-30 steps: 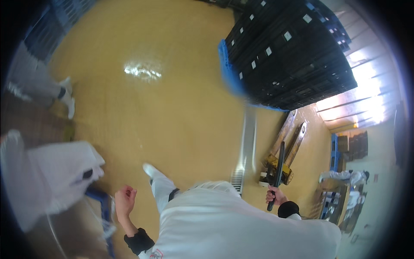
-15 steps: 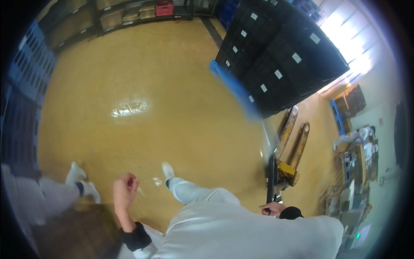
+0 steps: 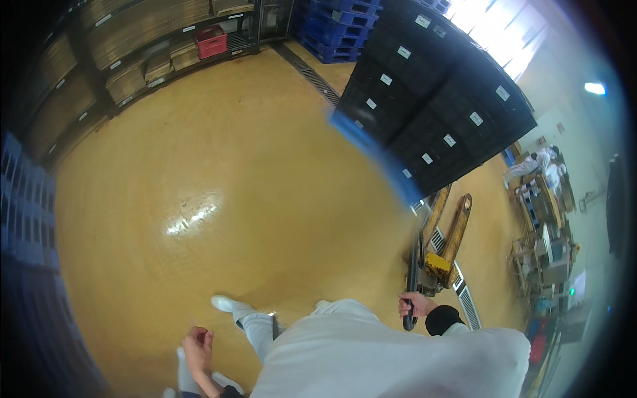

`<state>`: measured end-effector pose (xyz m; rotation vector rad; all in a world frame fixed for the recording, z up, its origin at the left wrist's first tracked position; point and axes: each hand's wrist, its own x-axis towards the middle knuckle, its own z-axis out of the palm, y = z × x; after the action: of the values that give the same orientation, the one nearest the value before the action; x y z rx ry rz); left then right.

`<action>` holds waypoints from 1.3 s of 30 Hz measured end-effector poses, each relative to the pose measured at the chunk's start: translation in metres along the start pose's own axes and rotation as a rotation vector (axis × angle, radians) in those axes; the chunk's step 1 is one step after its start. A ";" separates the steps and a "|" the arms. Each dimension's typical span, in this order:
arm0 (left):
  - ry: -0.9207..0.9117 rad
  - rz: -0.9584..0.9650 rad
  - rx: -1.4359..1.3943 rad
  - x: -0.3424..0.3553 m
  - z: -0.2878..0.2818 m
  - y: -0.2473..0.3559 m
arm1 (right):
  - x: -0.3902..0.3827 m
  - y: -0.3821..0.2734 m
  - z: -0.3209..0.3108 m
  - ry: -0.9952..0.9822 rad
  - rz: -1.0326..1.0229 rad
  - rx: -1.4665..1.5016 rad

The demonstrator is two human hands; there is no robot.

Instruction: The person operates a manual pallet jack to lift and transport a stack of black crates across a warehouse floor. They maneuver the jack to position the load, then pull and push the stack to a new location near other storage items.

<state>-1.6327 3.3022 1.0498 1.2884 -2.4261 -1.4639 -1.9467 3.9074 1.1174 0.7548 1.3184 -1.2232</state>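
Note:
My right hand is closed round the black handle of a worn yellow pallet jack. The jack's two forks point away from me, toward a tall stack of black crates on a blue pallet. One fork's far end is partly hidden by the stack's corner. At the lower left, my left hand hangs over the floor with curled fingers; whether they hold something small I cannot make out.
Shelves with flat cardboard and a red crate line the far left. Blue pallets are stacked at the left and back. Drain grates cross the floor. White boots show beside my left hand; people work far right.
My view has turned and my legs have stepped. The other person's boots have shifted from the left to beside my left hand. My right hand still grips the handle, now nearer the forks' line.

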 end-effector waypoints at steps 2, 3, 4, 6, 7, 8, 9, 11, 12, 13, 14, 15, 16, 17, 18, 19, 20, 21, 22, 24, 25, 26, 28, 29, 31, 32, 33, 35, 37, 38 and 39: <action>-0.028 0.062 0.030 0.055 -0.047 -0.009 | 0.026 -0.014 0.063 0.084 -0.036 0.060; -0.043 0.093 0.044 0.083 -0.072 -0.015 | 0.036 -0.019 0.095 0.127 -0.054 0.090; -0.048 0.151 0.061 0.112 -0.099 -0.023 | 0.044 -0.025 0.131 0.161 -0.064 0.077; -0.059 0.161 0.047 0.177 -0.156 -0.040 | 0.065 -0.030 0.198 0.205 -0.059 0.103; -0.066 0.166 0.040 0.209 -0.184 -0.042 | 0.076 -0.033 0.231 0.227 -0.056 0.118; -0.063 0.177 0.064 0.240 -0.211 -0.042 | 0.083 -0.033 0.264 0.249 -0.047 0.117; -0.060 0.190 0.087 0.272 -0.239 -0.040 | 0.086 -0.034 0.297 0.271 -0.037 0.117; -0.055 0.261 0.099 0.342 -0.288 -0.032 | 0.104 -0.044 0.368 0.285 -0.022 0.105; -0.057 0.320 0.088 0.380 -0.308 -0.028 | 0.116 -0.052 0.404 0.280 -0.017 0.096; -0.061 0.378 0.074 0.420 -0.326 -0.024 | 0.128 -0.063 0.439 0.278 -0.011 0.086; -0.081 0.410 0.076 0.456 -0.343 -0.016 | 0.140 -0.075 0.473 0.253 -0.021 0.087; -0.100 0.442 0.077 0.490 -0.356 -0.006 | 0.152 -0.087 0.503 0.234 -0.022 0.101; -0.125 0.475 0.079 0.522 -0.371 0.001 | 0.158 -0.098 0.532 0.218 -0.022 0.121; -0.151 0.479 0.079 0.555 -0.386 -0.001 | 0.168 -0.111 0.559 0.202 -0.023 0.138; -0.177 0.482 0.079 0.590 -0.398 -0.004 | 0.184 -0.125 0.586 0.212 -0.084 0.147; -0.204 0.488 0.082 0.623 -0.411 -0.007 | 0.201 -0.142 0.611 0.236 -0.100 0.201; -0.223 0.489 0.106 0.653 -0.425 -0.005 | 0.214 -0.160 0.636 0.261 -0.116 0.262; -0.243 0.490 0.131 0.682 -0.439 -0.004 | 0.226 -0.175 0.660 0.286 -0.130 0.324; -0.256 0.492 0.150 0.711 -0.455 -0.002 | 0.234 -0.192 0.683 0.305 -0.162 0.319; -0.318 0.456 0.199 0.769 -0.493 0.000 | 0.242 -0.218 0.732 0.326 -0.143 0.352; -0.347 0.441 0.217 0.797 -0.507 -0.001 | 0.246 -0.230 0.755 0.340 -0.140 0.364; -0.366 0.452 0.232 0.824 -0.517 -0.002 | 0.250 -0.240 0.784 0.366 -0.142 0.375; -0.411 0.481 0.259 0.875 -0.526 -0.005 | 0.265 -0.252 0.841 0.432 -0.209 0.352; -0.478 0.530 0.247 0.903 -0.522 -0.008 | 0.274 -0.255 0.871 0.470 -0.240 0.345; -0.618 0.628 0.247 0.958 -0.517 -0.013 | 0.301 -0.265 0.945 0.539 -0.320 0.281; -0.683 0.691 0.289 0.983 -0.520 -0.005 | 0.319 -0.269 0.986 0.566 -0.354 0.258; -0.749 0.753 0.328 1.007 -0.523 0.003 | 0.333 -0.275 1.021 0.617 -0.355 0.227; -0.884 0.888 0.416 1.033 -0.540 0.023 | 0.356 -0.281 1.087 0.713 -0.348 0.172; -1.021 1.001 0.474 1.058 -0.558 0.040 | 0.388 -0.273 1.149 0.825 -0.349 0.107; -1.091 1.052 0.504 1.072 -0.567 0.048 | 0.402 -0.268 1.179 0.882 -0.345 0.074; -1.142 1.100 0.535 1.084 -0.577 0.055 | 0.409 -0.276 1.214 0.891 -0.332 0.117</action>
<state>-2.1418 2.1846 1.0145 -1.2775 -3.1851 -1.2576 -1.9153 2.6036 0.9906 1.2847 2.1720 -1.2719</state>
